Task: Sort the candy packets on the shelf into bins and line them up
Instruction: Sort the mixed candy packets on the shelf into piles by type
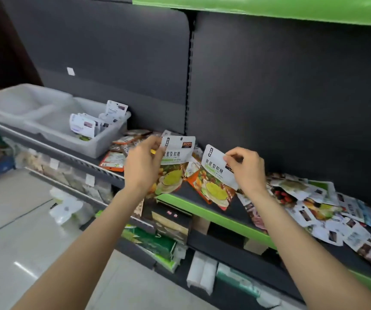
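My left hand [143, 162] grips a white and green candy packet [173, 166] by its left edge, above the shelf's front. My right hand [246, 167] pinches the top corner of a second, matching candy packet [216, 177], tilted to the right. Both packets hang upright a little above the dark shelf [202, 198]. A grey bin [95, 139] stands on the shelf to the left and holds several white packets [86, 127] standing on edge. Loose packets [318, 202] lie scattered over the shelf to the right.
More orange and white packets [117, 158] lie between the bin and my left hand. A second grey bin [21, 106] stands at the far left. The shelf has a green front edge [220, 218]. Lower shelves hold boxed goods, and a tiled floor lies at the left.
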